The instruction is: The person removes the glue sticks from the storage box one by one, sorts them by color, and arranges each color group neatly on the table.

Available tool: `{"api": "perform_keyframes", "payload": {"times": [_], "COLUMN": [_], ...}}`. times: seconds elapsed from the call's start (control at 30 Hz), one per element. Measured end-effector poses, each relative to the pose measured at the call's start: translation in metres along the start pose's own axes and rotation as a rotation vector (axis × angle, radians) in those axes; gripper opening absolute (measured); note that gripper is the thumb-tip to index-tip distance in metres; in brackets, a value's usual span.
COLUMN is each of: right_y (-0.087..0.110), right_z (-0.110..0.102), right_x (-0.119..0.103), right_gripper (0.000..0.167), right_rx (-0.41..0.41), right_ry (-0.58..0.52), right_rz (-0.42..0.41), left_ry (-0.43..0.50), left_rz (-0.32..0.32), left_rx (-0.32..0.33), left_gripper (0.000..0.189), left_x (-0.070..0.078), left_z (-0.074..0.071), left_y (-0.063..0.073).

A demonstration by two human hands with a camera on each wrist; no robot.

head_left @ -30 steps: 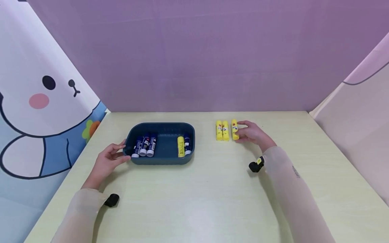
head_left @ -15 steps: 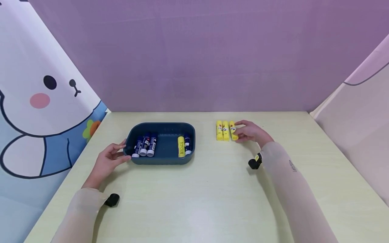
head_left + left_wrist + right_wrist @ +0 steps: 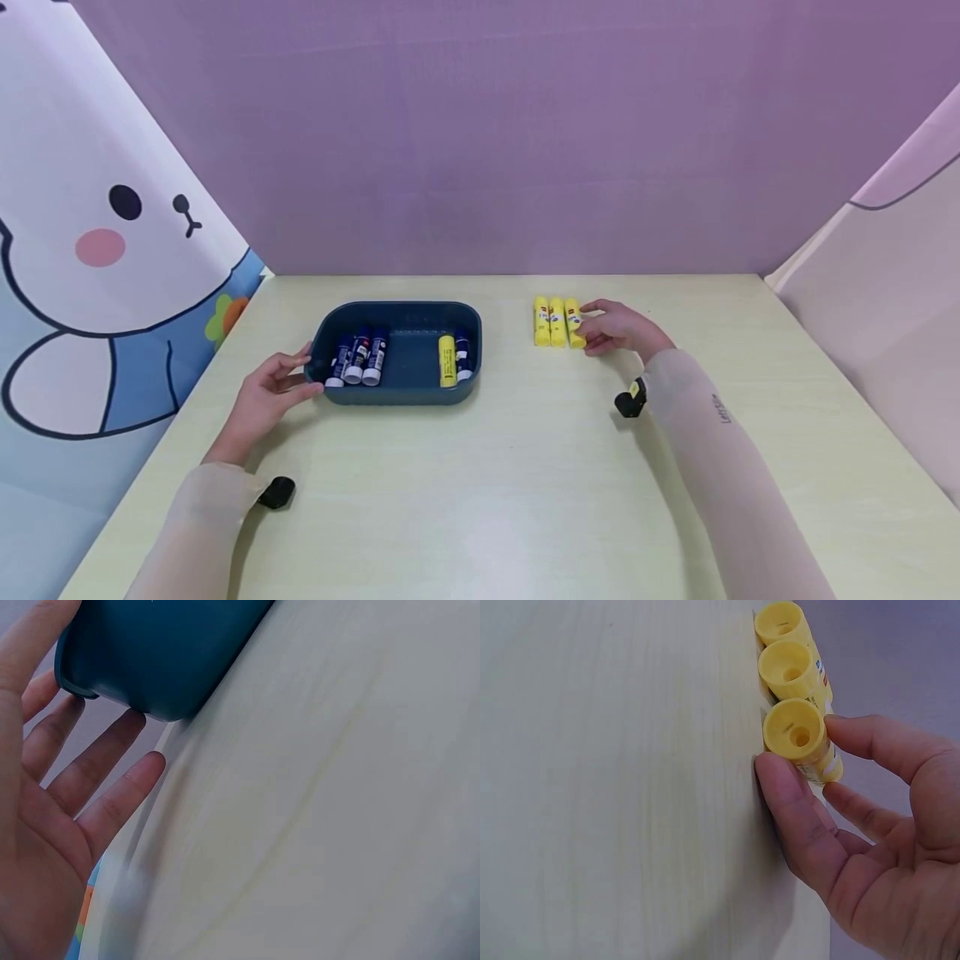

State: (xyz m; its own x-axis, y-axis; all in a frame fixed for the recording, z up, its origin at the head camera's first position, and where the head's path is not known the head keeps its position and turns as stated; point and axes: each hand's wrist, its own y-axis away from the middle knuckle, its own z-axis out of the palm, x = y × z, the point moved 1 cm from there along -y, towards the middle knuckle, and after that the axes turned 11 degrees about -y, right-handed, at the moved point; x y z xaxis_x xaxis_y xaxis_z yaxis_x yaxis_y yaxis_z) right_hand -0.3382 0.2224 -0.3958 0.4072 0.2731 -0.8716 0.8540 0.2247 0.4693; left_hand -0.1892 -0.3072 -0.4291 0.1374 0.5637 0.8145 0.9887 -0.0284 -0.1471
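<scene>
Three yellow glue sticks lie side by side on the table at right of centre. My right hand [image 3: 618,329] is at the rightmost glue stick [image 3: 795,731], its thumb and fingers pinching the sides. The left glue stick [image 3: 542,322] and the middle glue stick [image 3: 557,322] lie beside it, untouched. My left hand [image 3: 270,393] holds the left end of a dark blue plastic box [image 3: 397,396], thumb near the front wall and fingers around the corner. In the left wrist view, fingertips meet the box's outside [image 3: 165,660], with one finger apart from it.
Inside the box, several dark blue glue sticks with white ends [image 3: 375,357] lie at the left. A yellow glue stick [image 3: 447,362] and a blue one [image 3: 463,357] lie at its right. A purple backdrop [image 3: 510,167] stands behind the table [image 3: 480,483].
My right hand has shifted the rightmost glue stick left, up against the other two; it tilted partway and now lies nearly parallel. The left hand and the box have stayed put.
</scene>
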Motion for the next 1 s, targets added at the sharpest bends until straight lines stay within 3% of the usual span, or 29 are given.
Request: {"api": "perform_keyframes", "payload": {"times": [0.53,1.0], "right_y": [-0.001,0.014], "right_z": [-0.001,-0.005], "right_x": [0.003,-0.006], "right_gripper": [0.073,0.07], "right_rx": [0.0,-0.028], "right_ry": [-0.055,-0.047], "right_rz": [-0.006,-0.136], "left_ry": [0.007,0.007], "left_rz": [-0.014,0.001], "left_rx": [0.0,0.003], "left_gripper": [0.047,0.045], "left_x": [0.001,0.001], "left_z": [-0.001,0.001], "left_y": [0.001,0.0]}}
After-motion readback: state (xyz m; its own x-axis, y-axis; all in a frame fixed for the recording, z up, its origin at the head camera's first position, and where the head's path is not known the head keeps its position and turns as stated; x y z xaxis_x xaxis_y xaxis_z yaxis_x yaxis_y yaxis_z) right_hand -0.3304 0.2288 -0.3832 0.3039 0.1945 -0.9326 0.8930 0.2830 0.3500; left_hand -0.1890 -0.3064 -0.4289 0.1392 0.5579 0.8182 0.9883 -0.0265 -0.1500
